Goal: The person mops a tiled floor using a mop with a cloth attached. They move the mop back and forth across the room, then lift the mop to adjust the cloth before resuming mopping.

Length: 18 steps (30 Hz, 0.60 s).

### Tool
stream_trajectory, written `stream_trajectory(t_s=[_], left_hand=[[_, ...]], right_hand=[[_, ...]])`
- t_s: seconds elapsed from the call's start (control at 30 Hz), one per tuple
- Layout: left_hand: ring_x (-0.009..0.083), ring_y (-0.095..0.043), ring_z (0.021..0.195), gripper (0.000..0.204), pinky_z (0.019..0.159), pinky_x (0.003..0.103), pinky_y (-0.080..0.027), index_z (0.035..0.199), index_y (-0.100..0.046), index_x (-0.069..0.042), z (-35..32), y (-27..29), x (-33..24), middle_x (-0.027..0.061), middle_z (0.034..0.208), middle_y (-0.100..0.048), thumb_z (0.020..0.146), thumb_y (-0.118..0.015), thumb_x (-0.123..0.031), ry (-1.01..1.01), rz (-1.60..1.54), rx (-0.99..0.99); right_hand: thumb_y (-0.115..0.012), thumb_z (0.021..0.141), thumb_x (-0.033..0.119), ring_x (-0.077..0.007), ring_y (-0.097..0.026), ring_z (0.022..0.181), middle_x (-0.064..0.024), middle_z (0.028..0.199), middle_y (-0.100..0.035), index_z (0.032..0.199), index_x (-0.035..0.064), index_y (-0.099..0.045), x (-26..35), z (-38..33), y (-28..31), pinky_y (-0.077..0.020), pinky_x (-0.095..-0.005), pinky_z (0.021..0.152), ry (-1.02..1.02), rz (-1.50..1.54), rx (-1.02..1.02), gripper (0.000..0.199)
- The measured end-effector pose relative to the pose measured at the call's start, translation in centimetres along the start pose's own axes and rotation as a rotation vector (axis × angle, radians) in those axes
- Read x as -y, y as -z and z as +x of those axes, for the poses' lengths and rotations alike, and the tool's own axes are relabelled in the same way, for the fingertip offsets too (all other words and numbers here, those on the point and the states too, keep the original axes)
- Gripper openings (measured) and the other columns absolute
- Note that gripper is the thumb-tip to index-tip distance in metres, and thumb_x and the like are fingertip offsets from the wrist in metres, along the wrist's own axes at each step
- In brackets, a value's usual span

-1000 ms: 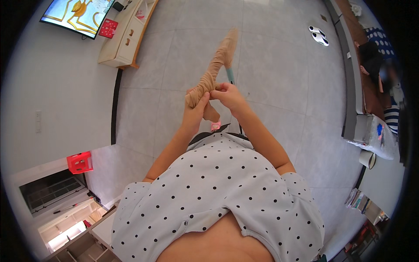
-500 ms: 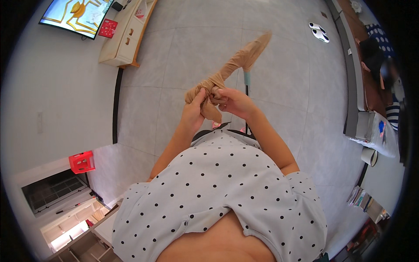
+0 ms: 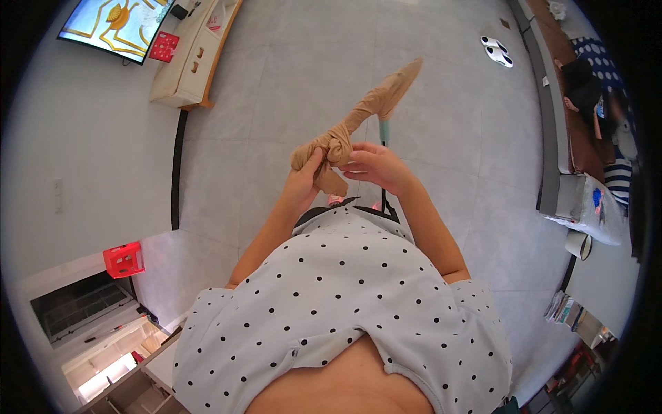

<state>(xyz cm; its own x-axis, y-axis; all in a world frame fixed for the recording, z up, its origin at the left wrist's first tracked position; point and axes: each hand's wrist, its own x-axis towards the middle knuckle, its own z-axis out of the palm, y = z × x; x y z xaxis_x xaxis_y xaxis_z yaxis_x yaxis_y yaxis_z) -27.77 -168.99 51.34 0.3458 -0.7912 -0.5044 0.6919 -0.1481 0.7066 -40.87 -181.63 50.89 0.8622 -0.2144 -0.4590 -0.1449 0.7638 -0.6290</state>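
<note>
Over the tiled floor [image 3: 441,138], the tan stocking [image 3: 358,117] runs with its long axis from the bunched knot near the chest up and away to the far right. The left hand [image 3: 303,183] pinches the knot from the left with closed fingers; the right hand [image 3: 372,165] curls against it from the right, equally near.

Bright, even indoor light with soft, faint shadows on the pale tiled floor [image 3: 441,138]. Focus is sharp at centre; strong fisheye bending and black corners at the rim.
</note>
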Motion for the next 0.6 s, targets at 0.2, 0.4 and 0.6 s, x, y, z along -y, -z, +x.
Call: stream_trajectory(t_s=[0.2,0.4,0.6], left_hand=[[0.0119,-0.049,0.097,0.025,0.08,0.03,-0.042,0.112,-0.043,-0.011,0.1,0.5,0.7,0.002,0.105,-0.05,0.09,-0.046,-0.021,-0.032,-0.064,0.07],[0.0127,-0.048,0.1,0.022,0.084,0.03,-0.041,0.11,-0.039,-0.011,0.0,0.3,0.8,0.0028,0.107,-0.048,0.089,-0.046,-0.017,-0.052,-0.152,0.057],[0.0131,-0.046,0.104,0.028,0.089,0.032,-0.037,0.115,-0.041,-0.009,-0.2,-0.2,1.7,0.003,0.112,-0.048,0.09,-0.045,-0.02,-0.101,-0.143,0.025]], right_hand=[[-0.062,0.075,0.015,-0.0178,-0.055,0.086,-0.0066,0.093,-0.055,0.099,0.0079,-0.056,2.2,-1.0,-3.0,-0.0448,-0.0301,0.07,0.764,-0.949,-0.441,0.026],[-0.064,0.072,0.016,-0.0212,-0.053,0.073,-0.0088,0.085,-0.054,0.079,0.0045,-0.058,1.1,0.5,-2.6,-0.0428,-0.0322,0.063,0.615,-1.283,-0.325,0.015],[-0.06,0.076,0.021,-0.0231,-0.051,0.065,-0.0108,0.074,-0.054,0.079,0.0029,-0.058,1.3,1.4,-3.5,-0.0423,-0.0324,0.062,0.393,-1.473,-0.38,0.019]])
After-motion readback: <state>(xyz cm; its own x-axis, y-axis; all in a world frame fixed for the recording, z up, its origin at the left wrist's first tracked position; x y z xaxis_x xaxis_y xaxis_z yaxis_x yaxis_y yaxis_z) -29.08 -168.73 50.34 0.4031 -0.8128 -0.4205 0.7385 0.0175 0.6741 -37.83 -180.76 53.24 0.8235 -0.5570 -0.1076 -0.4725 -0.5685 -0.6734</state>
